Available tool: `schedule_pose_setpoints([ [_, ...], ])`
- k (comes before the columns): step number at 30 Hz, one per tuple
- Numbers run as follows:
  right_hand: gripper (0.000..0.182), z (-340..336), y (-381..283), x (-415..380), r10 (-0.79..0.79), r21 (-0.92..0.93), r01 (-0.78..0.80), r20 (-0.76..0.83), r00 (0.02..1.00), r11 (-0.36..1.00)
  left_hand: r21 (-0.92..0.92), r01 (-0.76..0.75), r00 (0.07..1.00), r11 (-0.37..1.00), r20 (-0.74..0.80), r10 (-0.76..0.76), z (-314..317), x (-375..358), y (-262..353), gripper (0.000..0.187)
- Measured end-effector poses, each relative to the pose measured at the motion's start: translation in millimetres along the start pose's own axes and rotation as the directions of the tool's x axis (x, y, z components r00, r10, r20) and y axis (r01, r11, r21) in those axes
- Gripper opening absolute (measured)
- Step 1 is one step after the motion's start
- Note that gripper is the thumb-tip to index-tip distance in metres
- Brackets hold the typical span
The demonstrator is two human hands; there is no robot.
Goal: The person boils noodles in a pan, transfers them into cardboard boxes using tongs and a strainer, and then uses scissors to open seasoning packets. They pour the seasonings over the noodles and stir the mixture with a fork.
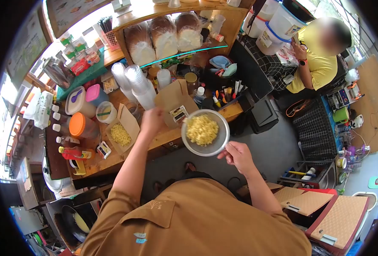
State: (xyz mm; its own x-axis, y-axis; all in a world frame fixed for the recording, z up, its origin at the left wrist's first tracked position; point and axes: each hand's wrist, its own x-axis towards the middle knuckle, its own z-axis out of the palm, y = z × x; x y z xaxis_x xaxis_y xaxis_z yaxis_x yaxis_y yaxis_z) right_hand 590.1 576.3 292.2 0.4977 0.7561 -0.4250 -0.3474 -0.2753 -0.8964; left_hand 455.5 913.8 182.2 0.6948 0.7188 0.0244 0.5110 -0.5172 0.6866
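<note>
My right hand (238,158) grips the handle of a round metal strainer (219,148), which hangs in front of the counter edge. A heap of yellow noodles (202,129) fills its middle. My left hand (152,120), slightly blurred, is closed at the near left edge of an open paper food box (167,102). Small printed sachets (179,114) lie in that box. To the left stands a second open paper box (130,120), with noodles (120,135) inside.
Stacks of plastic cups (140,83) rise behind my left hand. An orange-lidded jar (79,124) and a red sauce bottle (76,152) stand at the counter's left. Bagged bread loaves (163,36) fill the shelf. A person in a yellow shirt (321,72) sits at the right.
</note>
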Motion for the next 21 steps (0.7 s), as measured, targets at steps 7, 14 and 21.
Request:
schedule_pose_setpoints([
  [7,0.029,-15.1,42.6,-8.8,0.103,0.187,-0.066,-0.199,0.975,0.98,0.355,-0.068,0.956,0.933,0.29,-0.041,136.5,69.7,-35.7,0.028],
  [14,0.03,-10.2,54.0,-5.6,0.071,0.309,-0.014,-0.176,0.982,0.951,0.51,-0.018,0.877,0.86,0.422,-0.231,131.2,79.5,-3.2,0.024],
  [21,0.028,3.6,19.4,26.3,0.031,0.158,-0.006,-0.156,0.987,0.987,0.389,0.031,0.989,0.921,0.12,-0.084,51.2,38.0,35.9,0.028],
])
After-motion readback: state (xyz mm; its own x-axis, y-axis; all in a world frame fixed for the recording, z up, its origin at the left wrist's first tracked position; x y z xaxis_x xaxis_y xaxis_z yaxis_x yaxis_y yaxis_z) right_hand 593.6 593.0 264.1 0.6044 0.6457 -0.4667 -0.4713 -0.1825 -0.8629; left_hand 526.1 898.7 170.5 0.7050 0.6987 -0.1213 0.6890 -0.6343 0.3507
